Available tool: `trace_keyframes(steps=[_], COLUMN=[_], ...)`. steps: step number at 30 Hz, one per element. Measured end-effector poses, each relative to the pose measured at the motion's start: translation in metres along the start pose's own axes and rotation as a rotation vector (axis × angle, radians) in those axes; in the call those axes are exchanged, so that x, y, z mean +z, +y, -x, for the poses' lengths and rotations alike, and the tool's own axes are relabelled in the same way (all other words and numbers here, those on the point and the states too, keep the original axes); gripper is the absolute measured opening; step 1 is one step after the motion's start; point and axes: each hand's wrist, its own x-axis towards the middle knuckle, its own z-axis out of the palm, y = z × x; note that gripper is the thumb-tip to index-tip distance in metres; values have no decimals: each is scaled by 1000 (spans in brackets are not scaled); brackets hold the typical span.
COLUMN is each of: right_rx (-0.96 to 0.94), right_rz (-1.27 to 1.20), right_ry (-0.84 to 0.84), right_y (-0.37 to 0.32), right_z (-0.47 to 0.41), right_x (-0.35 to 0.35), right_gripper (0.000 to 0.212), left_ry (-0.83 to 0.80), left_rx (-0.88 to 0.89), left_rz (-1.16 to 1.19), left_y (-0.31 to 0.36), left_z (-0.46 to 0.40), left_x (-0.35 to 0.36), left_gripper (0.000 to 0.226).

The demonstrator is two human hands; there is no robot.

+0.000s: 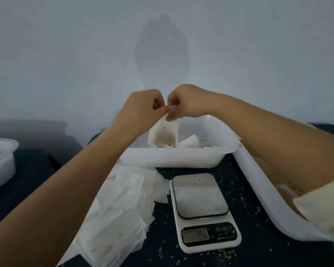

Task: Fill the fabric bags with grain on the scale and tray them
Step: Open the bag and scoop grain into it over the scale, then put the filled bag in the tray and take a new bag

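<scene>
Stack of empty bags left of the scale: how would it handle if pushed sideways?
The empty bags look thin, limp and already fanned out, so they would probably slide apart rather than move together. Loose grain beneath may help them slip.

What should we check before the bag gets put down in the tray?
1. Both hands hold the bag: ok. The left hand and right hand pinch the top of the bag.
2. Bag has grain inside: ok, a darker fill shows through the cloth.
3. Bag top closed: cannot tell, the fingers hide it.
4. Bag is over the tray: ok, it hangs above it.
5. Room in the tray: ok, another bag lies there with bare floor beside it.
6. Scale free for the next bag: ok, only stray grains on its plate.
</scene>
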Motion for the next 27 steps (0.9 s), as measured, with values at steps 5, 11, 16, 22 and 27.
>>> trace_keyframes(steps=[5,11,16,22,27], right_rx=[-47,50,79,7,46], right_rz=[-16,-42,-123,10,16], right_ry=[47,5,53,-83,-208], right_y=[-1,5,12,15,13], right_z=[-48,-103,-116,-109,-98], right_x=[18,70,138,157,145], right_gripper=[17,30,8,19,19], left_ry=[122,48,-3,-62,-373], left_rx=[-65,-231,-276,-279,-161], left_rz=[63,16,1,-21,-125], left_y=[-41,-94,-119,-126,-127], left_z=[13,44,67,85,109], left_x=[-11,-5,8,18,28], left_gripper=[22,5,5,5,25])
